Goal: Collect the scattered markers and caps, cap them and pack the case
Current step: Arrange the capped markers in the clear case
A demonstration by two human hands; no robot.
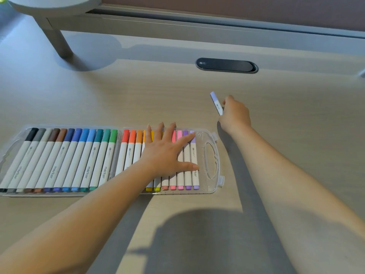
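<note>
The clear plastic case lies open and flat on the bench, near the person, with two rows of markers inside. The left hand is spread out flat with straight fingers, pressing on the warm-colored markers in the right half of the case. The right hand is farther away and to the right, with its fingers curled around one light purple marker that is lifted off the bench. This marker has its cap on. It looks light, hard and smooth, so it could slip or roll. Holding it around the white middle looks best. The case looks thin and bendy, so pressing it down should keep it from sliding.
</note>
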